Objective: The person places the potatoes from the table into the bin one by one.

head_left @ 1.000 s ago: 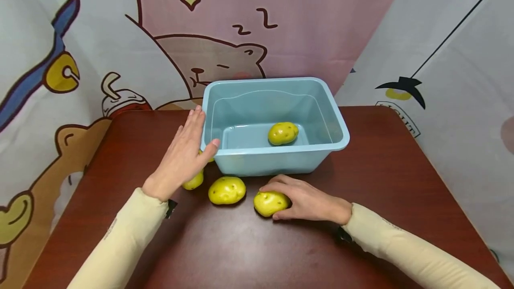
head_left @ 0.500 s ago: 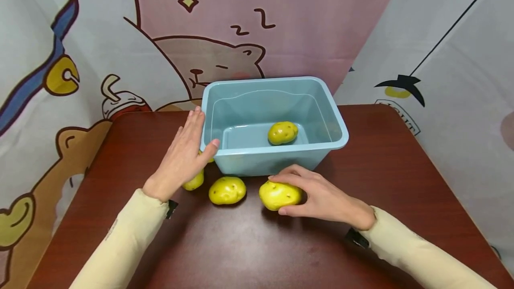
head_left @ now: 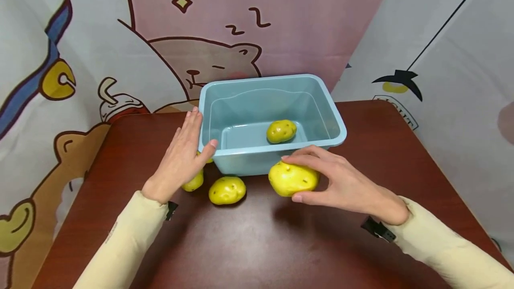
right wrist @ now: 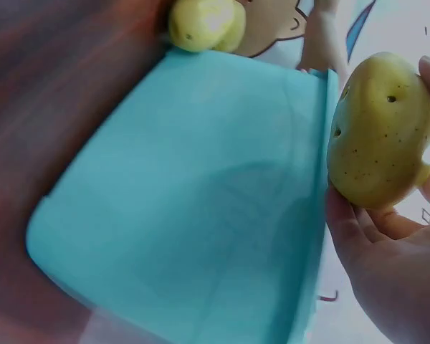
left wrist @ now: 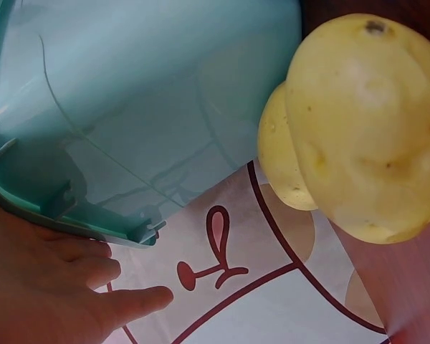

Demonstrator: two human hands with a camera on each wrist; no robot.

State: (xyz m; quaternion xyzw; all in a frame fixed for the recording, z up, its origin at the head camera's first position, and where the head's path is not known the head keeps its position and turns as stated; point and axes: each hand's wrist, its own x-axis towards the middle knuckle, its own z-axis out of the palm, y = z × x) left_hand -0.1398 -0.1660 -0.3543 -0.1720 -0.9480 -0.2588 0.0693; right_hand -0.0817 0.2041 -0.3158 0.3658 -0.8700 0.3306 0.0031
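Note:
My right hand (head_left: 341, 175) grips a yellow potato (head_left: 292, 179) above the table, just in front of the light blue bin (head_left: 257, 162). In the right wrist view this potato (right wrist: 383, 132) sits between fingers and thumb, close by the bin's rim (right wrist: 322, 165). My left hand (head_left: 180, 157) lies with straight fingers along the bin's left rim, thumb over the front corner. One potato (head_left: 281, 131) rests inside the bin. Another potato (head_left: 227, 190) lies on the table in front. Two more potatoes are partly hidden behind my left hand, the nearer potato (head_left: 194, 182) showing beside the wrist.
The dark red-brown table (head_left: 241, 253) carries the bin near its back edge. Behind it hangs a cartoon-printed curtain (head_left: 313, 21). In the left wrist view, potatoes (left wrist: 373, 129) stand close to the bin's outer wall (left wrist: 150, 93).
My right hand has lifted the potato off the table and moved it up and slightly right, toward the bin's front wall. The left hand stays at the rim.

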